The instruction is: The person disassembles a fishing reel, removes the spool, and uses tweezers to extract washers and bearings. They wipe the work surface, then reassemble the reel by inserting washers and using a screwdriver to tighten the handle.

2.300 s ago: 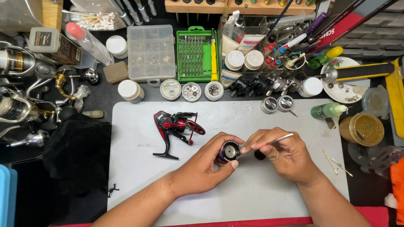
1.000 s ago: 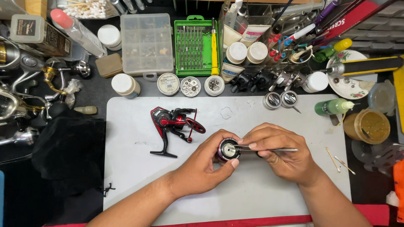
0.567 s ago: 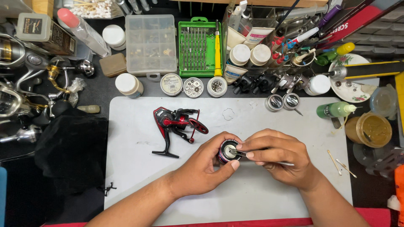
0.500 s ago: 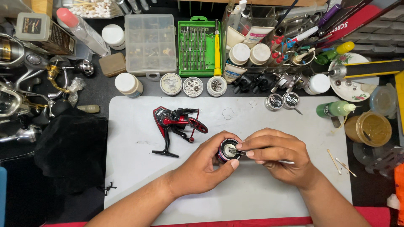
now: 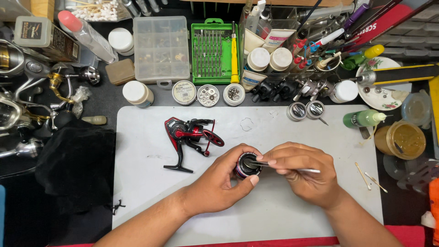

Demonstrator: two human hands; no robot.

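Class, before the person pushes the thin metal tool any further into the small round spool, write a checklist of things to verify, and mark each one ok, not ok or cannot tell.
1. Spool gripped firmly: ok, the left hand wraps around it.
2. Tool under control: ok, the right hand pinches it near the tip.
3. Tip seated in the right spot inside the spool: cannot tell, fingers hide it.
4. Work held over the white mat: ok.
5. Red and black reel body out of the way: ok, it lies apart on the mat.
6. Loose small parts on the mat near the hands: cannot tell.
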